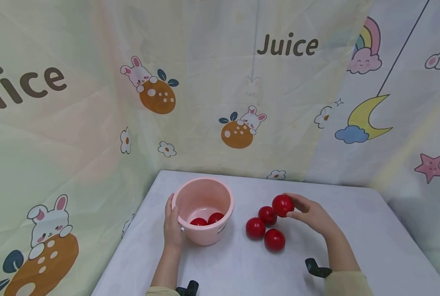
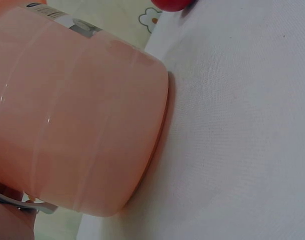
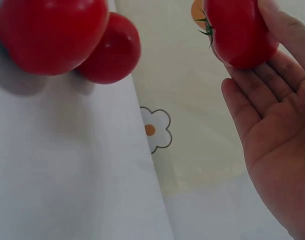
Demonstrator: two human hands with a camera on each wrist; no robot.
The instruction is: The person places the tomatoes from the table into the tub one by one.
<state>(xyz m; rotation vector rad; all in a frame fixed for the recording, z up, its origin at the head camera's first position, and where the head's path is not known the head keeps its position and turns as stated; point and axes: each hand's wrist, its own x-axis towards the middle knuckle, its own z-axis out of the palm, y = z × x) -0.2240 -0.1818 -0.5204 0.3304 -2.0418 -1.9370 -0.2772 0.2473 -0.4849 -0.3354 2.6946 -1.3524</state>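
A pink plastic bucket (image 1: 205,238) stands upright on the table, with two red tomatoes (image 1: 215,218) visible inside it. My left hand (image 1: 173,230) holds the bucket at its left side, thumb near the rim. In the left wrist view the bucket wall (image 2: 82,110) fills much of the picture, and part of that hand (image 2: 15,220) shows by a grey handle (image 2: 22,202). My right hand (image 1: 312,213) grips a tomato (image 1: 283,205) between thumb and fingers. Its green stem (image 3: 207,31) shows in the right wrist view, where the tomato appears raised off the table.
Three more tomatoes lie close together right of the bucket: one at the back (image 1: 267,215), one at the left (image 1: 255,228) and one in front (image 1: 274,240). A white cloth covers the table (image 1: 242,271). Printed fabric (image 1: 205,82) hangs behind and beside it.
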